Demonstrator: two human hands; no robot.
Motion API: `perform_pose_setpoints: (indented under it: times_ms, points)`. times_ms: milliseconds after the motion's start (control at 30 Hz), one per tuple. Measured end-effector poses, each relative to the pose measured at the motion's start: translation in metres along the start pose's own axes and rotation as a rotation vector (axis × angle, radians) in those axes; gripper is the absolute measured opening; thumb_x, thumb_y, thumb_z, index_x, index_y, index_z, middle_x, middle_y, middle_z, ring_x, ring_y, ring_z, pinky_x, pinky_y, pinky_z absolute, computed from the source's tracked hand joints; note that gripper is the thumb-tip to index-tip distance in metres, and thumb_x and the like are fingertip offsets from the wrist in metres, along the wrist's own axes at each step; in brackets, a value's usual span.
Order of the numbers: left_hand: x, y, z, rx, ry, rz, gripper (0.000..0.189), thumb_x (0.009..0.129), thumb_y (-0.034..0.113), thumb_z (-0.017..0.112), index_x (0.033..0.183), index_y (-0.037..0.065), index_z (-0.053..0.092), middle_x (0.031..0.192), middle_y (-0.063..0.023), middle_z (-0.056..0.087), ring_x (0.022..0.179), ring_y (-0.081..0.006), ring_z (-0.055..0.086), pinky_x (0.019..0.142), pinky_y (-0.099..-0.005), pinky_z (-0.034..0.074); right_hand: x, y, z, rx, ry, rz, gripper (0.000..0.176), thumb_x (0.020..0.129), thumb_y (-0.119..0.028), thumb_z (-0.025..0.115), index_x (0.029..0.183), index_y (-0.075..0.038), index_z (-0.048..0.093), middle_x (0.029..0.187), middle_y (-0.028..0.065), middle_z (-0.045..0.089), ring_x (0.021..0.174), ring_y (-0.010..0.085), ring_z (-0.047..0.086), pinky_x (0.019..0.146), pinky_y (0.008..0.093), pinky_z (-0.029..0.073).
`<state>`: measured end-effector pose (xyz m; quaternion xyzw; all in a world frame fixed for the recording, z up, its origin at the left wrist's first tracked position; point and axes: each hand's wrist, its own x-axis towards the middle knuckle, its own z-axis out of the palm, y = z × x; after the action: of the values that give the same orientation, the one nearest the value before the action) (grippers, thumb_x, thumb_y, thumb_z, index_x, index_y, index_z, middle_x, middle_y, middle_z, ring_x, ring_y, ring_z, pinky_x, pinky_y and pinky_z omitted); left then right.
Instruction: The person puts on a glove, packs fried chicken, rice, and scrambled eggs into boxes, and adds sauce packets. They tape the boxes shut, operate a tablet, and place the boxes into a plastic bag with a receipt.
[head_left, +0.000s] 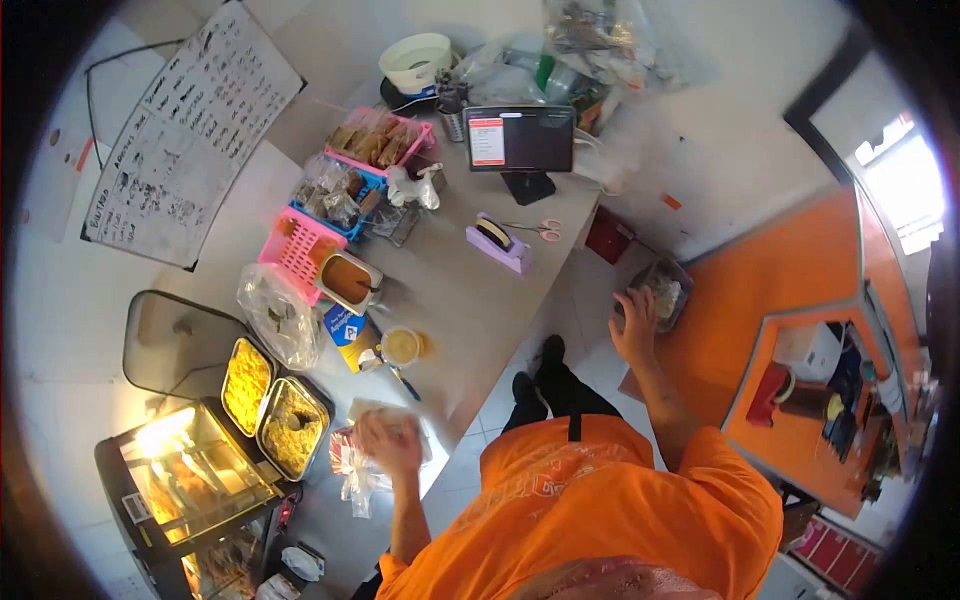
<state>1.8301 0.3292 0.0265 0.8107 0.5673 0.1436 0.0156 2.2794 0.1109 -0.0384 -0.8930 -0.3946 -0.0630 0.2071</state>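
Note:
My left hand (392,442) is smeared by motion over the near end of the grey table. Right under it lie a pale, bright sheet or wrap and a clear plastic bag with red-and-white striped contents (350,462). Out to the other side, my right hand (637,325) reaches past the table edge with fingers spread and bent. Its fingertips are beside a clear plastic tub (664,292) with pale contents, by the orange counter.
A metal tray of orange sauce (347,279), a tub of yellowish liquid (400,346) and two food trays (292,428) stand near a lit warmer (190,470). Farther back are baskets (375,138), a tablet (520,140), a tape dispenser (498,245) and scissors (540,229).

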Motion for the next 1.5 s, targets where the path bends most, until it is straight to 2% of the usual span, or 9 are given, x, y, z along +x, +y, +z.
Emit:
perform_pose_setpoints:
  times_ms: [67,333,667,1033,1133,1233,1267,1300,1500]
  points:
    - [-0.009,-0.036,-0.028,0.174,-0.163,-0.267,0.083,0.077,0.061,0.070,0.140,0.012,0.047,0.143,-0.0150,0.047,0.144,-0.0326,0.030,0.116,-0.0610,0.012,-0.041,0.008,-0.018,0.012,-0.024,0.066,0.046,0.082,-0.019,0.071,0.125,-0.014,0.057,0.131,0.0145,0.053,0.132,0.0399,0.041,0.108,0.0555,0.033]
    - [-0.015,-0.095,-0.060,0.247,-0.530,-0.345,0.116,0.066,0.078,0.069,0.146,0.000,0.037,0.142,-0.0248,0.045,0.129,-0.0416,0.047,0.098,-0.0511,0.047,-0.136,0.054,-0.084,0.217,0.091,0.276,0.032,0.084,-0.016,0.069,0.115,-0.009,0.063,0.109,0.0150,0.065,0.109,0.0340,0.058,0.093,0.0447,0.047]
    - [-0.049,-0.025,-0.072,0.285,-0.435,-0.171,0.084,0.083,0.051,0.062,0.144,-0.003,0.038,0.142,-0.0253,0.045,0.129,-0.0385,0.047,0.101,-0.0482,0.042,-0.243,0.179,-0.183,0.329,0.654,0.436,0.017,0.089,-0.010,0.064,0.104,-0.003,0.065,0.091,0.0143,0.069,0.080,0.0292,0.069,0.072,0.0377,0.055]
    - [-0.251,0.315,-0.152,-0.830,-0.328,0.672,0.036,0.095,0.017,0.055,0.122,-0.007,0.054,0.132,-0.0220,0.052,0.120,-0.0328,0.052,0.090,-0.0376,0.048,-0.446,0.366,-0.293,0.711,0.579,0.635,0.021,0.094,-0.016,0.063,0.110,-0.001,0.064,0.108,0.0097,0.067,0.101,0.0197,0.064,0.087,0.0335,0.050]
    - [-0.308,0.429,-0.120,-0.940,-0.579,1.021,0.042,0.089,0.018,0.061,0.125,-0.002,0.057,0.135,-0.0197,0.055,0.126,-0.0308,0.052,0.106,-0.0425,0.038,-0.431,0.324,-0.379,0.840,0.100,0.629,0.041,0.098,-0.025,0.059,0.135,-0.005,0.055,0.134,0.0143,0.058,0.122,0.0235,0.055,0.105,0.0372,0.042]
    - [-0.379,0.558,-0.105,-1.061,-0.910,1.288,0.052,0.084,0.005,0.062,0.135,0.000,0.049,0.140,-0.0191,0.052,0.133,-0.0331,0.046,0.111,-0.0430,0.034,-0.442,0.316,-0.404,1.101,0.146,0.578,0.054,0.101,-0.033,0.053,0.148,-0.008,0.042,0.141,0.0146,0.053,0.127,0.0256,0.052,0.111,0.0379,0.037]
    - [-0.403,0.603,-0.107,-1.151,-0.877,1.446,0.022,0.087,0.005,0.062,0.107,-0.003,0.062,0.137,-0.0227,0.052,0.130,-0.0417,0.048,0.108,-0.0467,0.038,-0.451,0.328,-0.405,0.995,0.218,0.661,0.055,0.102,-0.034,0.050,0.149,-0.008,0.040,0.142,0.0144,0.052,0.128,0.0261,0.052,0.110,0.0377,0.037]
    - [-0.426,0.643,-0.099,-1.103,-0.880,1.582,0.045,0.086,0.005,0.061,0.129,-0.002,0.051,0.134,-0.0208,0.054,0.124,-0.0349,0.054,0.106,-0.0422,0.040,-0.463,0.345,-0.401,0.889,0.291,0.742,0.056,0.103,-0.035,0.048,0.150,-0.007,0.038,0.143,0.0143,0.051,0.128,0.0267,0.052,0.110,0.0375,0.037]
    - [-0.550,0.790,-0.018,-0.934,-1.072,1.475,0.032,0.089,0.017,0.061,0.108,-0.009,0.061,0.119,-0.0234,0.058,0.112,-0.0388,0.055,0.098,-0.0417,0.044,-0.506,0.474,-0.358,0.893,0.288,1.147,0.052,0.102,-0.041,0.045,0.136,-0.002,0.051,0.125,0.0120,0.062,0.106,0.0268,0.061,0.092,0.0389,0.047]
